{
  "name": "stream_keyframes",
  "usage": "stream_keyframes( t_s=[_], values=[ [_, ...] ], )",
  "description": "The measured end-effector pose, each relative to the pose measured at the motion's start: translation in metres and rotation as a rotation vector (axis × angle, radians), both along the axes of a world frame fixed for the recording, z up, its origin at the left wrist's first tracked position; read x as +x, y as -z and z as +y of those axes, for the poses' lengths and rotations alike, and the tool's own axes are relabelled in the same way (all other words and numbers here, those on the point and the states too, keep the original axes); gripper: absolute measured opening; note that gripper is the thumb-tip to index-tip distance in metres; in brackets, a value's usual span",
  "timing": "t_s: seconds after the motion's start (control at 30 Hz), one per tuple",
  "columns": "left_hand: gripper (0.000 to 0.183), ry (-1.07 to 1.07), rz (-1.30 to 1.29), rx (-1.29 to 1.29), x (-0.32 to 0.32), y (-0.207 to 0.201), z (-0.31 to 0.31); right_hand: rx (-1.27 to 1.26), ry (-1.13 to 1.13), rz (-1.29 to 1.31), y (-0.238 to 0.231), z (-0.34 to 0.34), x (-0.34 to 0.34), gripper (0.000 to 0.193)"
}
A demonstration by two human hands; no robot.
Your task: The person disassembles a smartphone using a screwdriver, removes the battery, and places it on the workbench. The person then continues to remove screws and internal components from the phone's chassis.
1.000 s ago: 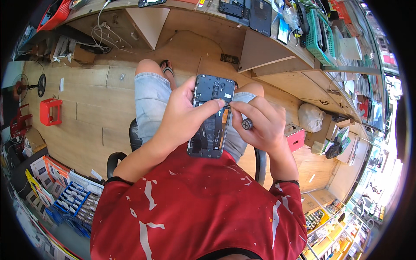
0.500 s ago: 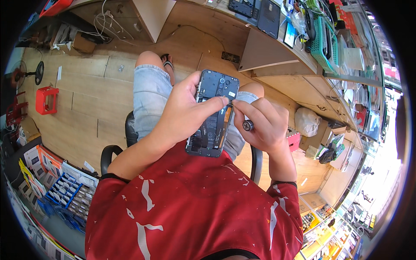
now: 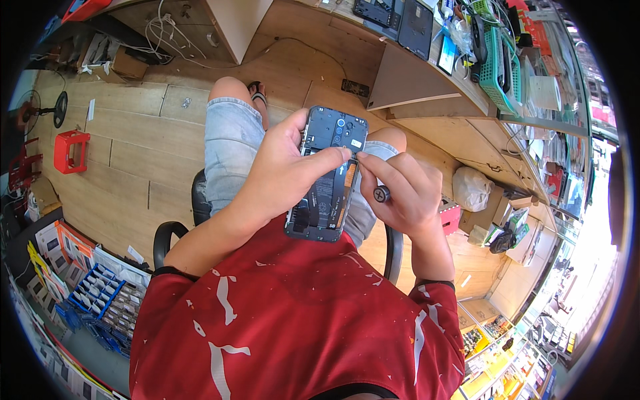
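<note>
An opened smartphone with its back cover off is held above my lap, its dark frame, battery and flat cable exposed. My left hand grips it along the left edge, thumb pressed on the inside near the right edge. My right hand is closed round a screwdriver, whose dark round end with a cross mark shows between the fingers. The right index fingertip meets the phone's right edge beside the left thumb. Anything pinched at that spot is too small to make out.
A wooden workbench at upper right carries phone parts and a green basket. Black chair armrests flank me. A red stool and a fan stand at left. Blue trays of small parts sit lower left.
Almost nothing differs. Both hands keep their places on the phone and the screwdriver, with only a very slight shift of the right hand.
</note>
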State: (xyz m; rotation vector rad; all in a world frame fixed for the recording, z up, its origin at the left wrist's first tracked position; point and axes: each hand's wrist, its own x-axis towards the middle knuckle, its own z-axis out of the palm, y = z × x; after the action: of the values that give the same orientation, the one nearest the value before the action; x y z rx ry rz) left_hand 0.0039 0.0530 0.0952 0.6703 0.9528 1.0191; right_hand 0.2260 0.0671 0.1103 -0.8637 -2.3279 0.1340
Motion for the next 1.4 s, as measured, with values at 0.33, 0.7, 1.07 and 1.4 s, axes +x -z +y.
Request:
stream_keyframes(
  t_s=[0.33,0.7,1.07,1.4],
  values=[
    [0.032,-0.009,0.004,-0.011,-0.001,-0.005,0.001,-0.001,0.021,0.011,-0.001,-0.007,0.000,0.045],
    [0.030,-0.042,0.024,0.018,0.001,-0.003,0.001,-0.016,0.003,0.019,0.005,-0.006,-0.001,0.045],
    [0.032,-0.007,0.113,0.063,0.000,-0.004,0.002,-0.022,-0.044,0.018,0.007,-0.004,0.005,0.054],
    [0.028,-0.009,0.030,0.037,0.000,-0.006,0.001,0.037,-0.089,-0.083,0.002,-0.008,0.009,0.060]
  ],
)
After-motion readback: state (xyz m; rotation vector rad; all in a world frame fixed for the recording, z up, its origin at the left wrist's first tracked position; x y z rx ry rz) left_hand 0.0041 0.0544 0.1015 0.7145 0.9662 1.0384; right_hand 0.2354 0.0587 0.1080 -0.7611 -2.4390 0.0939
